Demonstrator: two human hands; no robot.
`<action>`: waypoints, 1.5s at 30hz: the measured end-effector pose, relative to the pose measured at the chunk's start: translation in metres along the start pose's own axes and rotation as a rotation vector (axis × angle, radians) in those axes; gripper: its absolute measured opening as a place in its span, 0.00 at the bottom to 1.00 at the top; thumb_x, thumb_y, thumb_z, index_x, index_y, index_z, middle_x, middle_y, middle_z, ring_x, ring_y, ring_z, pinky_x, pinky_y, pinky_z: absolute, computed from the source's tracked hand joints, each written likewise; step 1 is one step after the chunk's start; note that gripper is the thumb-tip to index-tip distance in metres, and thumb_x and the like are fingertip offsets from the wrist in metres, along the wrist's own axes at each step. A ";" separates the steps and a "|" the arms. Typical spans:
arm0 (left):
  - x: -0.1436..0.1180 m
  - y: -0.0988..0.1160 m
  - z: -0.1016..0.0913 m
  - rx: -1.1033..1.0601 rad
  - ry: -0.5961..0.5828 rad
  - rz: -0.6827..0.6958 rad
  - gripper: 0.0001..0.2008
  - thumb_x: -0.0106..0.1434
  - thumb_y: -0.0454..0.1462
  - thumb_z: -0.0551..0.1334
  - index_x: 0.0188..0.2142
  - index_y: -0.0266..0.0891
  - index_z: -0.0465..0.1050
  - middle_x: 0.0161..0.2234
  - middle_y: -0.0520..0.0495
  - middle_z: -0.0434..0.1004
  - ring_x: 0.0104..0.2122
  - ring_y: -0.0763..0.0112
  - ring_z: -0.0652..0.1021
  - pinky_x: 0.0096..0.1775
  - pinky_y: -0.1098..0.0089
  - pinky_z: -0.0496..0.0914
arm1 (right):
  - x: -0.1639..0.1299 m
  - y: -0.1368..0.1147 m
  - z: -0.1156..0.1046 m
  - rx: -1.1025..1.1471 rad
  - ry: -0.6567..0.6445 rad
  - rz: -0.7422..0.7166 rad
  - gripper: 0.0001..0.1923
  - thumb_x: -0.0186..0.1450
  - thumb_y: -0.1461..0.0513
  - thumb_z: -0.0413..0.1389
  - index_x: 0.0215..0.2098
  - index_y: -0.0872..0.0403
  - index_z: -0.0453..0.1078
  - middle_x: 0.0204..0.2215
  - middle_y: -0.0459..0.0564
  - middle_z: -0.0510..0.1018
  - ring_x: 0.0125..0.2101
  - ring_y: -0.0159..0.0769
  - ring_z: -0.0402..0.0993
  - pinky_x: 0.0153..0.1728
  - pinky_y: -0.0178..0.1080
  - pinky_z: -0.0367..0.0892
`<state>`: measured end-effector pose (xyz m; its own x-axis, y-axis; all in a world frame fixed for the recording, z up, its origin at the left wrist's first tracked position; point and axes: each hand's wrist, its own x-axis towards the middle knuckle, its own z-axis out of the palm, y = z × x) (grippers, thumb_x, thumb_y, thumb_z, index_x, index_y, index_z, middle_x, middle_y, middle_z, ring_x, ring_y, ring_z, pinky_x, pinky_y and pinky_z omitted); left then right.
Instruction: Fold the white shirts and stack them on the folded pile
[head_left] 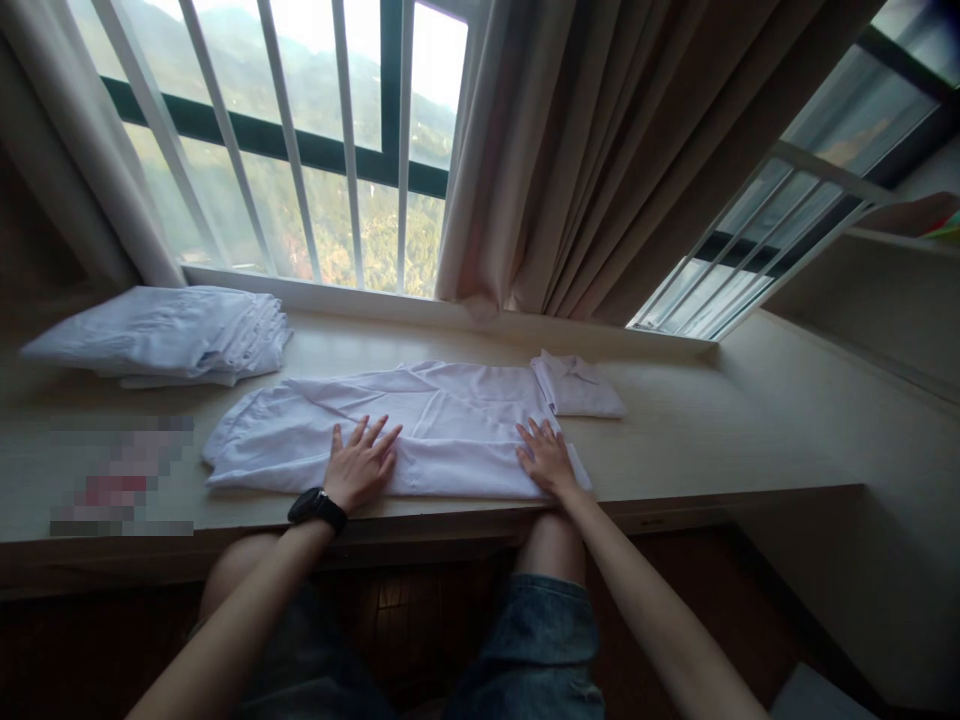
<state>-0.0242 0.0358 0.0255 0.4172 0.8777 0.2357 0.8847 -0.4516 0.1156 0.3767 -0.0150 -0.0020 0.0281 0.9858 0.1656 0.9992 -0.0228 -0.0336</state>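
A white garment, which looks like a shirt (450, 400), lies spread lengthwise on the pale wooden ledge (720, 430), with its near side folded over. On its near left part rests my left hand (361, 465), palm down with fingers spread; a black watch (316, 508) is on that wrist. My right hand (546, 460) presses flat near the garment's right end, its fingers apart. Just beyond that end sits a small folded white shirt (581, 385) with its collar showing, touching or very close to the larger garment.
A pile of white clothes (165, 335) stands at the back left of the ledge. Nearer on the left is a blurred-out patch (124, 475). Behind are a barred window (300, 150) and brown curtains (585, 150). A side panel (810, 390) bounds the right.
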 end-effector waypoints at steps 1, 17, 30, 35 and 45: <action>0.004 0.002 0.005 -0.015 -0.028 0.014 0.27 0.72 0.48 0.46 0.68 0.54 0.59 0.71 0.50 0.53 0.70 0.48 0.52 0.65 0.35 0.40 | 0.005 -0.004 0.003 0.001 -0.036 0.013 0.29 0.73 0.49 0.44 0.70 0.44 0.56 0.71 0.47 0.52 0.71 0.54 0.43 0.66 0.61 0.45; 0.004 -0.002 0.024 -0.038 -0.085 -0.037 0.27 0.73 0.49 0.45 0.69 0.50 0.58 0.70 0.50 0.54 0.70 0.53 0.54 0.67 0.46 0.43 | -0.004 -0.013 0.013 0.066 -0.075 0.072 0.28 0.75 0.47 0.36 0.70 0.41 0.56 0.70 0.44 0.56 0.70 0.49 0.45 0.67 0.58 0.47; 0.000 -0.001 0.022 -0.042 -0.079 -0.044 0.26 0.73 0.48 0.44 0.68 0.52 0.59 0.70 0.51 0.56 0.70 0.53 0.55 0.66 0.37 0.41 | -0.003 -0.017 0.018 0.053 -0.064 0.222 0.28 0.75 0.48 0.37 0.69 0.44 0.59 0.70 0.46 0.57 0.69 0.49 0.47 0.65 0.61 0.47; -0.002 -0.001 0.021 -0.050 -0.064 -0.045 0.26 0.73 0.48 0.46 0.67 0.54 0.60 0.69 0.51 0.57 0.69 0.53 0.55 0.66 0.38 0.42 | -0.011 -0.012 0.021 0.104 0.137 0.168 0.25 0.74 0.51 0.42 0.61 0.50 0.70 0.62 0.52 0.70 0.62 0.47 0.61 0.63 0.51 0.55; -0.002 -0.002 0.021 -0.070 -0.049 -0.038 0.26 0.72 0.48 0.46 0.66 0.52 0.62 0.69 0.50 0.59 0.69 0.52 0.57 0.65 0.37 0.43 | 0.045 0.061 0.021 0.618 0.211 0.564 0.27 0.56 0.56 0.58 0.53 0.56 0.73 0.44 0.57 0.81 0.42 0.44 0.78 0.45 0.42 0.71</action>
<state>-0.0223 0.0384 0.0049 0.3952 0.9002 0.1829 0.8838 -0.4269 0.1915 0.4383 0.0313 -0.0173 0.5811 0.8016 0.1406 0.6411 -0.3444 -0.6859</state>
